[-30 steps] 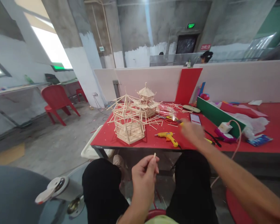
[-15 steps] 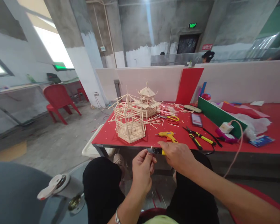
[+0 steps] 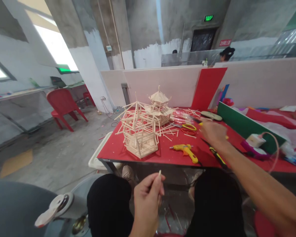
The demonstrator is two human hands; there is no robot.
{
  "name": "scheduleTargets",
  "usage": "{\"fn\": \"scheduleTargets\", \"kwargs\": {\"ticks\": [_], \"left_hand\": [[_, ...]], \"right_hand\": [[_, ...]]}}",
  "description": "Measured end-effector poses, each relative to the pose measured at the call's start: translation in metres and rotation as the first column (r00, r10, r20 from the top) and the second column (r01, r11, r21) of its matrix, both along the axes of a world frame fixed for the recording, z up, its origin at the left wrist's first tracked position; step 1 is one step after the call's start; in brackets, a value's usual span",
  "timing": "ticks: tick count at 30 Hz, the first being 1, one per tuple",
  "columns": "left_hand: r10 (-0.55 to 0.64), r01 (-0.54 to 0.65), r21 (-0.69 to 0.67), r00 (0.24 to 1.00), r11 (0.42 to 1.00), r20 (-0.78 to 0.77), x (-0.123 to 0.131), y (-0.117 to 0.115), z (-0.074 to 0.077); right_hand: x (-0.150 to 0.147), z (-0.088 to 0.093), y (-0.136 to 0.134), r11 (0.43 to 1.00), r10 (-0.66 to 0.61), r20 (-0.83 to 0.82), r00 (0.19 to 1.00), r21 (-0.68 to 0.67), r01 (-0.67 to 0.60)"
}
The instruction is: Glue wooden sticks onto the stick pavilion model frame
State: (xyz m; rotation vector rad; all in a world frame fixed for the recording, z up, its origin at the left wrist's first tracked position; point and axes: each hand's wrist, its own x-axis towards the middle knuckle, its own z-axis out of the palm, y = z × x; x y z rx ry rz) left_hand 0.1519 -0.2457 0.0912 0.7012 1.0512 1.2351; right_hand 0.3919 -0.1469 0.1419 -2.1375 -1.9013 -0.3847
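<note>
My left hand (image 3: 148, 197) is held above my knees, in front of the red table (image 3: 113, 149), its fingers pinched on a short wooden stick (image 3: 160, 173) that points up. My right hand (image 3: 213, 131) reaches out over the table, closed round a yellow-handled cutter (image 3: 200, 123) whose dark tip sticks out to the left. It hovers near the yellow scissors (image 3: 188, 126) and above a second pair of yellow-handled pliers (image 3: 217, 156). A yellow glue gun (image 3: 186, 150) lies near the table's front edge. A stick-built pavilion (image 3: 140, 133) stands at the left, a smaller one (image 3: 159, 105) behind it.
Loose sticks are scattered round the models. A green board (image 3: 244, 125), a white plug block (image 3: 253, 140) with its cable and papers fill the right side. A white tray (image 3: 97, 159) sits below the table's left corner. A red chair (image 3: 61, 105) stands on the floor at left.
My right hand, which held the cutter at the stick by my left hand, has moved out over the table with it. My left hand has dropped slightly, still pinching the stick.
</note>
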Motion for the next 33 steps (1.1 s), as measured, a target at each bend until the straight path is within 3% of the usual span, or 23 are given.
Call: {"fn": "scheduleTargets", "kwargs": {"ticks": [2,6,10,12,15,16,17,19,21,24,26,28,31,33], "left_hand": [[-0.027,0.028,-0.061,0.999,0.998,0.026,-0.004,0.009,-0.004],[-0.018,0.024,-0.033,0.982,0.999,0.186,-0.003,0.041,-0.004],[-0.082,0.103,-0.076,0.968,0.992,0.236,-0.005,0.063,-0.005],[-0.111,0.139,-0.104,0.965,0.985,0.237,-0.008,0.070,-0.007],[-0.113,0.149,-0.140,0.965,0.979,0.237,-0.009,0.080,-0.010],[-0.118,0.157,-0.153,0.964,0.976,0.237,-0.008,0.083,-0.010],[-0.135,0.177,-0.166,0.962,0.970,0.238,-0.008,0.086,-0.011],[-0.207,0.256,-0.186,0.946,0.948,0.248,-0.008,0.091,-0.011],[-0.276,0.333,-0.207,0.924,0.920,0.263,-0.010,0.094,-0.012],[-0.299,0.359,-0.240,0.920,0.902,0.253,-0.017,0.092,-0.012],[-0.264,0.313,-0.222,0.938,0.923,0.223,-0.022,0.089,-0.011],[-0.149,0.187,-0.165,0.965,0.968,0.217,-0.022,0.086,-0.010],[0.096,-0.069,-0.102,0.950,0.992,0.296,-0.012,0.084,-0.011],[0.184,-0.146,-0.128,0.911,0.981,0.370,-0.001,0.085,-0.013]], "right_hand": [[0.022,0.002,0.029,0.990,-0.142,0.020,0.990,0.018,0.142],[0.031,-0.033,0.081,0.972,-0.060,0.026,0.998,-0.225,0.064],[0.029,-0.070,0.102,0.933,-0.010,-0.026,1.000,-0.359,0.000],[0.028,-0.076,0.095,0.949,0.009,-0.039,0.999,-0.316,-0.021],[0.007,-0.075,0.061,0.997,0.057,-0.287,0.956,-0.032,-0.070],[-0.007,-0.075,0.045,0.994,0.105,-0.469,0.877,0.030,-0.103],[-0.024,-0.075,0.030,0.978,0.173,-0.667,0.725,0.025,-0.209],[-0.062,-0.077,0.005,0.892,0.201,-0.917,0.346,0.026,-0.450],[-0.095,-0.083,-0.008,0.863,0.132,-0.991,0.029,0.100,-0.496],[-0.121,-0.090,-0.004,0.916,0.016,-0.951,-0.309,0.138,-0.377],[-0.124,-0.091,0.006,0.969,-0.011,-0.890,-0.456,0.102,-0.223],[-0.123,-0.088,0.015,0.996,0.019,-0.836,-0.548,0.061,-0.060],[-0.125,-0.085,0.015,0.996,0.085,-0.791,-0.606,0.055,0.067],[-0.125,-0.087,0.005,0.995,0.098,-0.786,-0.610,0.066,0.075]]}}
